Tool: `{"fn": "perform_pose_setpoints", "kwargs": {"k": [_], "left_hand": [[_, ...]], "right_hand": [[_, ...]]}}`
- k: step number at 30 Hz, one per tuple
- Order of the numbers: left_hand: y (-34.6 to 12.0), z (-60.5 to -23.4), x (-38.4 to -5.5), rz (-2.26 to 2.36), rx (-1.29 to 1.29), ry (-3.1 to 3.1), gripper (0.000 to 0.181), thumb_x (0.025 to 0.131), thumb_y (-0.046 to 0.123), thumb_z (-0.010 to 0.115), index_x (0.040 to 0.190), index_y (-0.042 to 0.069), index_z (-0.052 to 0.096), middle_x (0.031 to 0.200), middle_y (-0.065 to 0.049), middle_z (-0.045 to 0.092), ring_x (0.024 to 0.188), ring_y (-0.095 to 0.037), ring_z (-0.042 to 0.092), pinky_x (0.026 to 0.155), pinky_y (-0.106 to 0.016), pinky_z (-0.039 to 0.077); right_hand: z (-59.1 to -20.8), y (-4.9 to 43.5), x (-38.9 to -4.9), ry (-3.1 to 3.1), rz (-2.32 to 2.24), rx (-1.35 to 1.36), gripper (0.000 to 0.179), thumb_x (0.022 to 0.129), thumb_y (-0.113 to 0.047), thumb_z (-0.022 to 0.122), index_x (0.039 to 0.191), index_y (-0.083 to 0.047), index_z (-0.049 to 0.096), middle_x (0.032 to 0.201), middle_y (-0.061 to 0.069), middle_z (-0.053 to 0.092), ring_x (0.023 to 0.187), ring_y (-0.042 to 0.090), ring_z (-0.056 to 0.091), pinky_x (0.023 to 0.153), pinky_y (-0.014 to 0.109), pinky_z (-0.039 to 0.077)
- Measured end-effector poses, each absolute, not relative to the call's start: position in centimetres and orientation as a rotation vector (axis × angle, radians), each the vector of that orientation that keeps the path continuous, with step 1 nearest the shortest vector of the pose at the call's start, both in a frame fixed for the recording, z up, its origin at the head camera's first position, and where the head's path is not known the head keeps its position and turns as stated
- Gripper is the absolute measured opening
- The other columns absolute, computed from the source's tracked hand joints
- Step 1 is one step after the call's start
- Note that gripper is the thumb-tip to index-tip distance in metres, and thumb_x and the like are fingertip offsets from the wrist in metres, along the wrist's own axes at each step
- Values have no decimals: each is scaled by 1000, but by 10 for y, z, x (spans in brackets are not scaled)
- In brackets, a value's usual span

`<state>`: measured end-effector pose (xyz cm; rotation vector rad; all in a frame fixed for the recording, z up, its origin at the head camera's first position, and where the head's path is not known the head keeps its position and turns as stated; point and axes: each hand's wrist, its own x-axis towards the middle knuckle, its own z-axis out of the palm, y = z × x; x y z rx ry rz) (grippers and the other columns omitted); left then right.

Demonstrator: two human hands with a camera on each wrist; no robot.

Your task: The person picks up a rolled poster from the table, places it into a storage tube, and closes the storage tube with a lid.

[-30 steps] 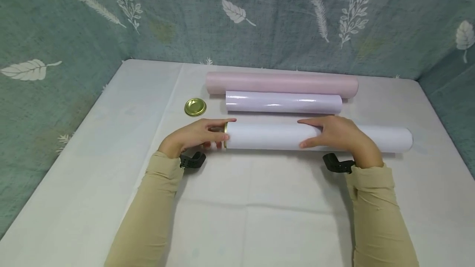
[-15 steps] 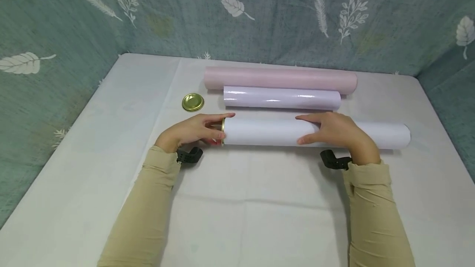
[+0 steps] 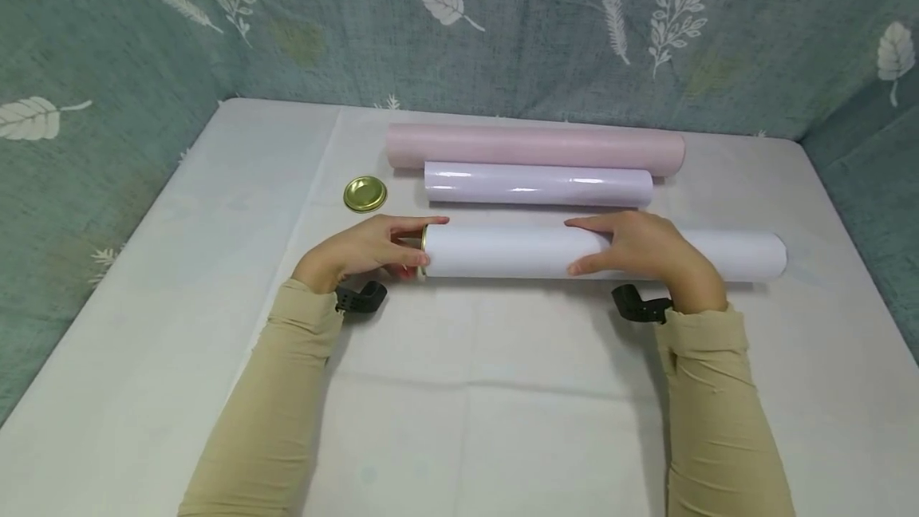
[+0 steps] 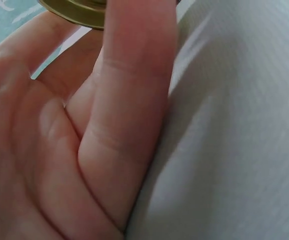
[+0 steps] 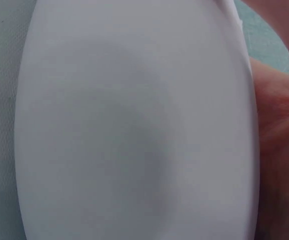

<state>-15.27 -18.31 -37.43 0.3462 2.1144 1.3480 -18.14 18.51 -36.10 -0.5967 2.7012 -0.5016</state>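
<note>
In the head view a long white cardboard tube [image 3: 502, 251] lies crosswise on the table, a gold metal lid [image 3: 424, 239] at its left end. My left hand [image 3: 362, 250] pinches this lid end, thumb on the near side and index finger stretched along the far side. The left wrist view shows the gold lid [image 4: 79, 11] at the top, partly hidden by a finger. Around the tube's middle, my right hand [image 3: 639, 250] grips from above, thumb in front and fingers behind. White tube wall [image 5: 134, 125] fills most of the right wrist view.
Behind the white tube lie a shorter, glossy lilac tube [image 3: 538, 184] and a longer pink tube [image 3: 534, 148]. A loose gold lid [image 3: 364, 194] rests beyond my left hand. The white-covered table [image 3: 402, 437] backs onto a green leaf-patterned cloth [image 3: 502, 38].
The whole scene shifts slightly up and left as the head view moves. Both hands keep their places on the white tube; the gold rim shows a little less beside the left thumb.
</note>
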Motion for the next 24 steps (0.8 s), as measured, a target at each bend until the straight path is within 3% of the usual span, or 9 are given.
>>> {"fn": "perform_pose_setpoints", "kwargs": {"k": [8, 17, 24], "left_hand": [[-186, -392, -159, 1526, 301, 1976, 62, 75, 21, 73, 130, 18, 45, 119, -11, 52, 90, -30, 61, 76, -38, 49], [-179, -398, -167, 1570, 295, 1905, 62, 75, 16, 73, 128, 11, 41, 121, -16, 49, 88, -35, 60, 76, -42, 49], [-188, -399, -168, 1534, 326, 1956, 60, 80, 23, 68, 131, 14, 38, 125, -11, 45, 91, -32, 60, 74, -40, 49]], "right_hand": [[-360, 185, -180, 2706, -512, -602, 84, 55, -75, 60, 127, -34, 48, 129, 2, 48, 109, 26, 49, 86, 47, 37], [-360, 190, -182, 2693, -528, -569, 82, 55, -74, 62, 127, -36, 48, 129, -2, 48, 113, 24, 46, 89, 46, 35], [-361, 183, -182, 2716, -485, -587, 83, 57, -76, 58, 128, -34, 46, 130, -3, 47, 112, 23, 46, 88, 46, 36]]}}
